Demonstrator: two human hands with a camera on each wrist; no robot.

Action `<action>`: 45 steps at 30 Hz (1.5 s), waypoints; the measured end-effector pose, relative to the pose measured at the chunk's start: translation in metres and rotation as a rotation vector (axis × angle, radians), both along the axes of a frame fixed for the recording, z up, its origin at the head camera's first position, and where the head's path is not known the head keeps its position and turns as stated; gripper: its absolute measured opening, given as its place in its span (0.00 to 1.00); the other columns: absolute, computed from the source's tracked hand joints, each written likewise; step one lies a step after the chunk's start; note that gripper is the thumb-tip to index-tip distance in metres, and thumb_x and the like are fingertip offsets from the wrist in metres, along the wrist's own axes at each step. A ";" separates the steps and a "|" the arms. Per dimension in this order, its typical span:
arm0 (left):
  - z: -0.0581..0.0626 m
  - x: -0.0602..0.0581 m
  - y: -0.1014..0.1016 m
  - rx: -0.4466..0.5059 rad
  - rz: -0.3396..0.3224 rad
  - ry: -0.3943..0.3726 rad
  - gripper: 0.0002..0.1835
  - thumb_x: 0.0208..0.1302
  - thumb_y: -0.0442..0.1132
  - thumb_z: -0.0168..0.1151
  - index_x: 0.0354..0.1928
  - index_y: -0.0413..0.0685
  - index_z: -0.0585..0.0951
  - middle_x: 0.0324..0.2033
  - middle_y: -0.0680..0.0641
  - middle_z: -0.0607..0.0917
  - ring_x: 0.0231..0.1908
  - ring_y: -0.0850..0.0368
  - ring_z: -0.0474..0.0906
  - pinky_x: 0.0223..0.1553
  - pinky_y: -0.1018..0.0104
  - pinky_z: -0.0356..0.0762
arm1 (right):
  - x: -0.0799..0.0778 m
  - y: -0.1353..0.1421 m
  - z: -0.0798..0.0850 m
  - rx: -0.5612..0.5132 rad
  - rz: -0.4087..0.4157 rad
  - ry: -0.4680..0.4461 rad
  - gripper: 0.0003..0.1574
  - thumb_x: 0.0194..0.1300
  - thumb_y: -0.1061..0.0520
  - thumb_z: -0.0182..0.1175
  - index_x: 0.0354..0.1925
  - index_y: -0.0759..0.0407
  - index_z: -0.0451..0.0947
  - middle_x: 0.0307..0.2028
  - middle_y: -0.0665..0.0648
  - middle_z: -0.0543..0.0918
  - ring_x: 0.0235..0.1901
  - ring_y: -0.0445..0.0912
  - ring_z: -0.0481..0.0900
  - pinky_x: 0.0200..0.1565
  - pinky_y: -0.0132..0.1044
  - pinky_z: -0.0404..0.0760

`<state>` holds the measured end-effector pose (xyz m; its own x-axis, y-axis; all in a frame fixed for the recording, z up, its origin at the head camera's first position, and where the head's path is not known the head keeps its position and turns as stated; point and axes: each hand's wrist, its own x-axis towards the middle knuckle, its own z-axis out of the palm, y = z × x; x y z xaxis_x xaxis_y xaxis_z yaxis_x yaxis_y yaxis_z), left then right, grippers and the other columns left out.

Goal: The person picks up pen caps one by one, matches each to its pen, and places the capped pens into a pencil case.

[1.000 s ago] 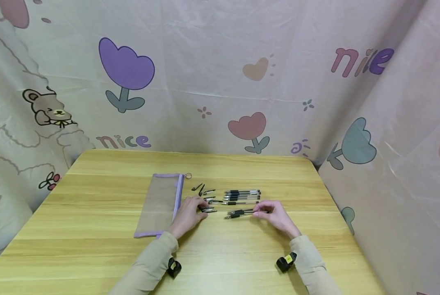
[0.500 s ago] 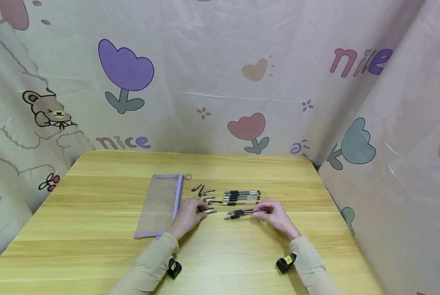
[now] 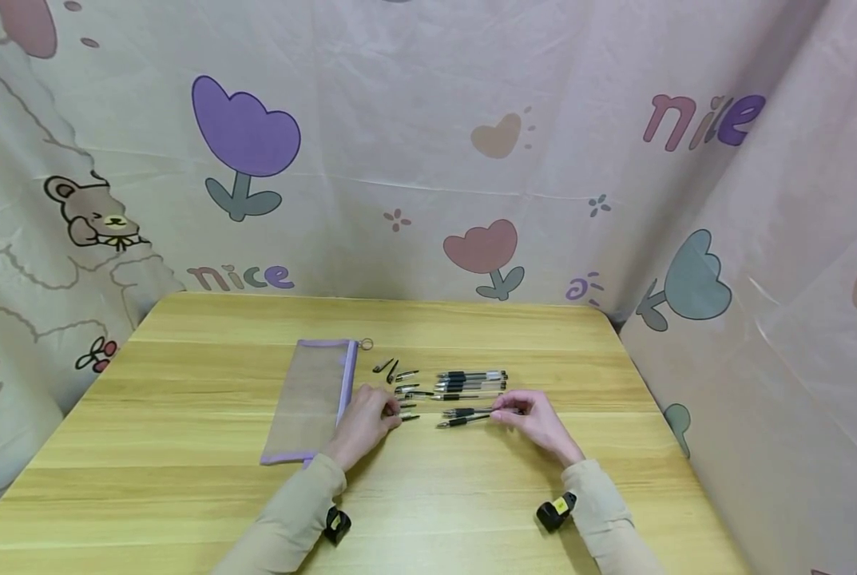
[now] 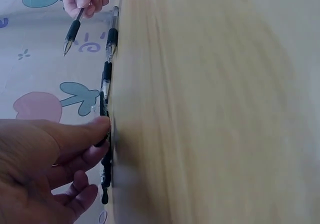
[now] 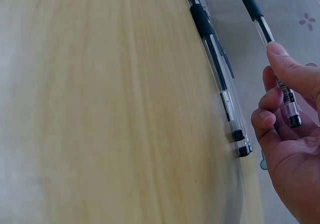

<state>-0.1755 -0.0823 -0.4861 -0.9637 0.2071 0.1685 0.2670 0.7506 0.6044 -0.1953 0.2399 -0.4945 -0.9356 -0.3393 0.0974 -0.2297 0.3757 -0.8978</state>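
Observation:
My left hand is at the near end of a group of black-clipped pen caps, with thumb and fingertips pinching one cap low over the table; the fingers partly hide it. Capless, clear-barrelled gel pens with black grips lie side by side to the right of the caps. My right hand pinches a gel pen near its rear end, tip pointing left and raised off the table in both wrist views. Another pen lies just beyond the held one, its rear end behind the right fingers.
A see-through zip pouch with purple edging lies flat left of the caps, its zipper side near my left hand. A metal ring sits at its far corner. Patterned curtains stand behind the wooden table and on both sides.
The cap at my left fingertips has shifted slightly toward me, opening a gap from the one beyond it. The right hand keeps its hold on the pen and has hardly moved.

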 end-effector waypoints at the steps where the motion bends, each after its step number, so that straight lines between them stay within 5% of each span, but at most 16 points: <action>1: 0.000 0.000 -0.001 0.010 -0.003 -0.001 0.05 0.53 0.34 0.76 0.31 0.47 0.87 0.29 0.52 0.86 0.36 0.58 0.72 0.44 0.60 0.74 | 0.000 -0.001 0.000 -0.010 0.004 0.007 0.12 0.59 0.64 0.70 0.42 0.68 0.84 0.39 0.69 0.87 0.31 0.35 0.80 0.36 0.28 0.80; 14: 0.002 0.003 -0.012 0.373 -0.208 -0.114 0.09 0.64 0.35 0.67 0.44 0.41 0.85 0.38 0.45 0.88 0.35 0.63 0.79 0.38 0.75 0.78 | 0.001 -0.007 0.006 -0.053 0.016 0.026 0.13 0.60 0.62 0.70 0.43 0.69 0.84 0.39 0.68 0.87 0.32 0.36 0.81 0.37 0.29 0.81; 22: 0.004 0.004 -0.012 0.386 -0.251 -0.140 0.10 0.65 0.36 0.67 0.46 0.41 0.85 0.38 0.44 0.88 0.35 0.62 0.79 0.37 0.75 0.78 | 0.002 -0.011 0.012 -0.064 0.019 0.015 0.13 0.59 0.63 0.70 0.42 0.69 0.84 0.39 0.69 0.87 0.32 0.35 0.82 0.37 0.31 0.83; 45: 0.004 0.007 -0.017 0.439 -0.207 -0.138 0.11 0.64 0.36 0.67 0.47 0.40 0.85 0.41 0.41 0.89 0.34 0.66 0.80 0.38 0.74 0.81 | 0.004 -0.017 0.015 -0.078 0.036 0.013 0.15 0.60 0.64 0.69 0.44 0.72 0.82 0.41 0.70 0.86 0.34 0.35 0.82 0.39 0.33 0.85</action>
